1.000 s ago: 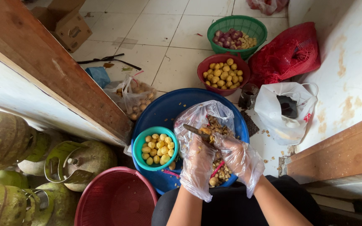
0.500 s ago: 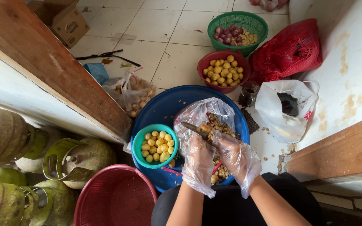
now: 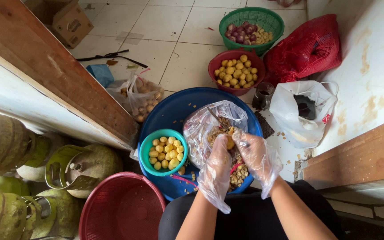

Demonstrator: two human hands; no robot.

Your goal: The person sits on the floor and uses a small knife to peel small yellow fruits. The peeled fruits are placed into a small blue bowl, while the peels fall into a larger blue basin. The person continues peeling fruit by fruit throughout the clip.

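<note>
Far out to the left of the hands, green gas cylinders (image 3: 5, 146) crowd the corner, and a red mesh basket (image 3: 123, 209) sits just below and left of the left hand. Closer in, the teal bowl (image 3: 163, 152) of peeled yellow pieces rests in the big blue basin (image 3: 174, 106), right beside the left hand.

Now the hands themselves. Left hand (image 3: 216, 166), in a loose clear plastic glove, is closed around a small yellow bulb (image 3: 230, 143) at its fingertips. Right hand (image 3: 256, 158), gloved too, presses in against it; the 2 hands are together over the clear bag of peelings (image 3: 210, 120). A knife blade (image 3: 216, 118) pokes out beyond the fingers, though I cannot tell for sure which hand grips the handle.

Here is the risk as I see it: those baggy gloves could slide on the bulb, and a blade worked this close to the fingers may nick plastic or skin. A slipped piece would likely drop among the peelings rather than into the teal bowl.

Beyond the hands, the red bowl (image 3: 236, 71) of yellow bulbs and the green basket (image 3: 252, 24) stand well apart. To the right of the right hand, a white plastic bag (image 3: 303, 124) and a red net sack (image 3: 307, 49) lie on the floor.
</note>
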